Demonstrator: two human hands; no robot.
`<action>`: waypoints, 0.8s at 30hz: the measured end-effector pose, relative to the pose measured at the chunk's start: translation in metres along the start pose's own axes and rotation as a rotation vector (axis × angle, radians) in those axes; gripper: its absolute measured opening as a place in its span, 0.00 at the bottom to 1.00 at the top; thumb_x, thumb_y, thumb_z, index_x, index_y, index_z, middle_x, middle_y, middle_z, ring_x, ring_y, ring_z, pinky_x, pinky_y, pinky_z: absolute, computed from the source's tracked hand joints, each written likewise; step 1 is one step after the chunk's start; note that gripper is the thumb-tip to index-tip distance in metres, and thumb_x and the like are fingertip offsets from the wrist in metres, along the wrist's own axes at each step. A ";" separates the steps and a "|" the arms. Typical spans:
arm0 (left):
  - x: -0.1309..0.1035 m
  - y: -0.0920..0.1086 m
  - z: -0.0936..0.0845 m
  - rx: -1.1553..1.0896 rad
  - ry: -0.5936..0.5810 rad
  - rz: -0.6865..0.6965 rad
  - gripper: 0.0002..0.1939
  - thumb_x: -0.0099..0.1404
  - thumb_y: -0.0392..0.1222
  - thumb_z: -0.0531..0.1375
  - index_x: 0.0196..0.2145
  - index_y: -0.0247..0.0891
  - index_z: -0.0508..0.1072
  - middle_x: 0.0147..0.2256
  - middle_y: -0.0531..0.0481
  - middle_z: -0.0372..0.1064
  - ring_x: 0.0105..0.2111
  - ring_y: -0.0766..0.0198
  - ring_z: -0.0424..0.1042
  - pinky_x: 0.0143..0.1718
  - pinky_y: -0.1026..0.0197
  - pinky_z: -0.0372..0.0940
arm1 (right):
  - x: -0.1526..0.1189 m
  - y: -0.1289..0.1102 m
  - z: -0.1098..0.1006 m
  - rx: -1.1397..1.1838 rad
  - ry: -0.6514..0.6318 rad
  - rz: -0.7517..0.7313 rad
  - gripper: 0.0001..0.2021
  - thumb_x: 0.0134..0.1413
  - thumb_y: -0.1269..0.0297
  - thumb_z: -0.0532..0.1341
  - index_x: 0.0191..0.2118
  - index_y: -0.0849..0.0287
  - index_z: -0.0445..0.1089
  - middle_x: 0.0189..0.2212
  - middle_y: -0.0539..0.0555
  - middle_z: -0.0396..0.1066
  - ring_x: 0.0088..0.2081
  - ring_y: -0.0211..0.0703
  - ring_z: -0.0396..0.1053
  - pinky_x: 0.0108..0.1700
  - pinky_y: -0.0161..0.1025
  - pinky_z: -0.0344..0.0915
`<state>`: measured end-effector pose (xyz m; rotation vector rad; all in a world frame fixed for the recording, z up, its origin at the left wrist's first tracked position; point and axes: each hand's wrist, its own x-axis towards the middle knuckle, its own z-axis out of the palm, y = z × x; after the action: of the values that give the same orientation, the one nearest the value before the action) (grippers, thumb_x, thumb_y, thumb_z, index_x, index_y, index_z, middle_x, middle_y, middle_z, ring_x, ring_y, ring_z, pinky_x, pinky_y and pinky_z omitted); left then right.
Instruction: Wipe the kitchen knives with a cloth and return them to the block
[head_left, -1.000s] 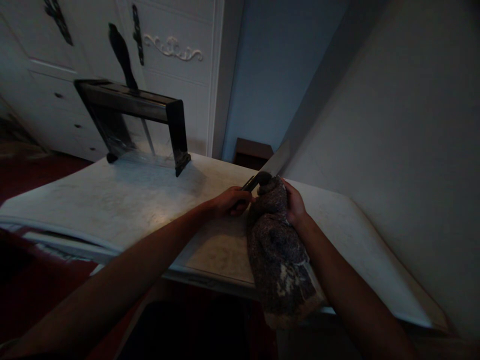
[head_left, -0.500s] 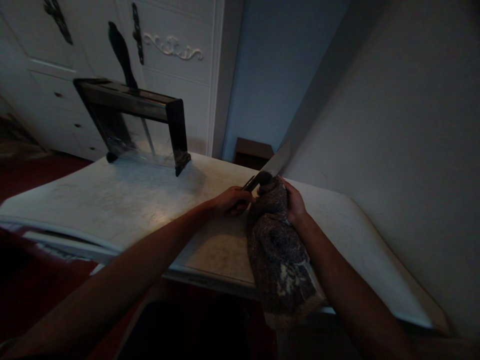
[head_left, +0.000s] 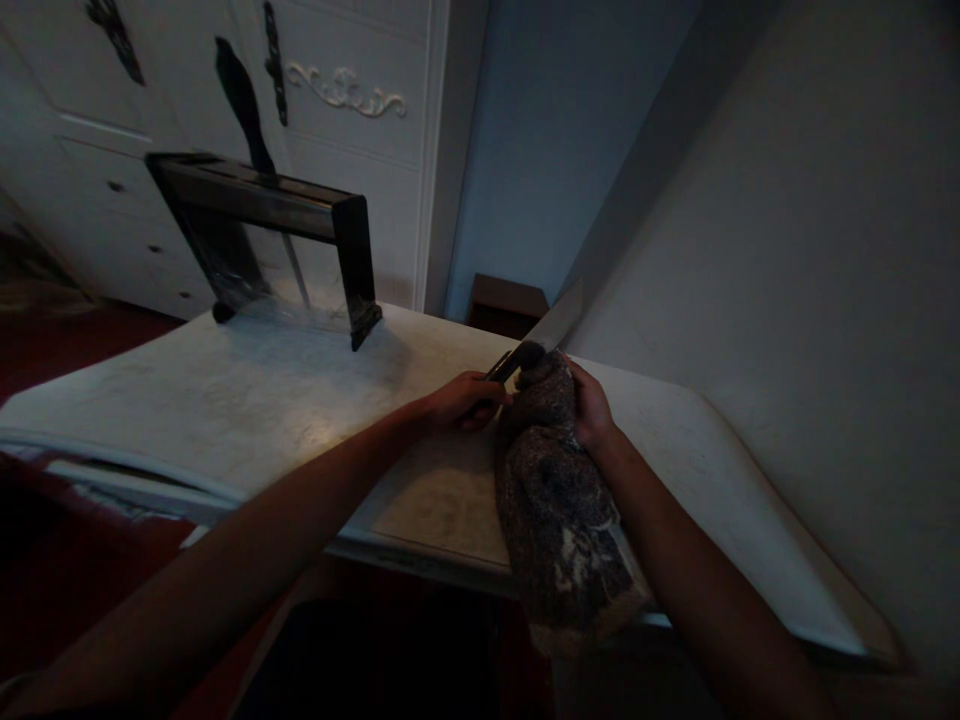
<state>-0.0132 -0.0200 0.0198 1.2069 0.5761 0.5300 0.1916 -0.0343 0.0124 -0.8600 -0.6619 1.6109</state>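
My left hand is closed around the dark handle of a knife with a broad blade, which points away to the upper right over the table. A dark, speckled cloth with a pale patch and a light border is bunched up against the knife near the base of the blade. My right hand grips the upper part of this cloth from the right side. The cloth's lower end hangs over the table's front edge. The fingertips of my right hand are hidden behind the cloth.
The pale table has a knife block with a black frame and clear sides, holding one dark-handled knife. Behind stands a white cabinet. A brown box-like object sits past the far edge. A wall bounds the right.
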 end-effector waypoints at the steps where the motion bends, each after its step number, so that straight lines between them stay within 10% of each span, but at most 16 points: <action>1: 0.000 0.000 0.000 0.002 -0.001 0.001 0.12 0.53 0.38 0.58 0.18 0.37 0.58 0.12 0.58 0.51 0.10 0.74 0.50 0.10 0.69 0.42 | 0.000 0.000 0.001 0.003 0.010 -0.002 0.10 0.53 0.58 0.61 0.38 0.58 0.71 0.28 0.54 0.76 0.36 0.50 0.75 0.44 0.48 0.72; 24: -0.001 0.001 0.001 -0.004 0.012 0.002 0.12 0.53 0.38 0.59 0.18 0.37 0.58 0.12 0.58 0.51 0.10 0.74 0.50 0.10 0.68 0.42 | -0.001 0.000 0.003 -0.013 -0.006 0.000 0.10 0.53 0.56 0.60 0.35 0.58 0.71 0.29 0.55 0.76 0.38 0.50 0.74 0.45 0.49 0.71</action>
<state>-0.0133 -0.0213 0.0210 1.2011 0.5835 0.5402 0.1894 -0.0353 0.0140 -0.8650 -0.6769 1.6113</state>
